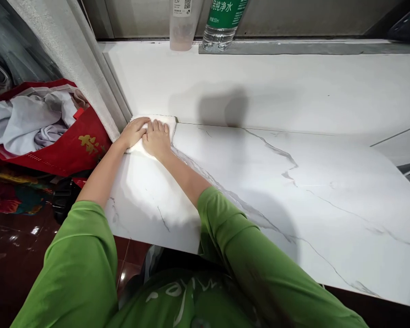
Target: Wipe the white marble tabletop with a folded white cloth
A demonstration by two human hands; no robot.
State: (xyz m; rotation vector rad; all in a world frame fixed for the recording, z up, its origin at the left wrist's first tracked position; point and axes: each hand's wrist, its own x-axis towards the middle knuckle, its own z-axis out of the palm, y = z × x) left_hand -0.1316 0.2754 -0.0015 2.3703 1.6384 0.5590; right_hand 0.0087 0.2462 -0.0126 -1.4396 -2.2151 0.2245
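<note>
While I can't swear to what's been covered, here's how it looks from where I'm standing. The person in green long sleeves has both hands down on a small white folded cloth (169, 122), right at the far left corner of the white grey-veined marble-look slab (293, 205). That corner is where the slab meets the plain white ledge (259, 86) behind it.

The left hand (134, 131) lies palm down on the cloth's left part, fingers stretched toward the right. The right hand (157, 138) is just beside it and touching it, also flat with knuckles up. Neither one is clenched or wrapped around the cloth, they're just spread out and pressing it to the surface.

Progress-wise, my guess is it's hard to call. The slab looks glossy and spotless all the way across, with no streaks, crumbs or wet patches I can pick out, so nothing marks off a wiped part from an unwiped one. The cloth sits in one corner, with the big stretch to the right well apart from it.

Other stuff around:
- a clear bottle with pinkish liquid (181, 27) and a clear water bottle with a green label (221, 25), standing together at the back of the ledge
- a red fabric bag with a gold flower print (71, 148), left of the slab, stuffed with pale grey clothes (23, 120)
- a white textured curtain (71, 59) hanging between the bag and the ledge
</note>
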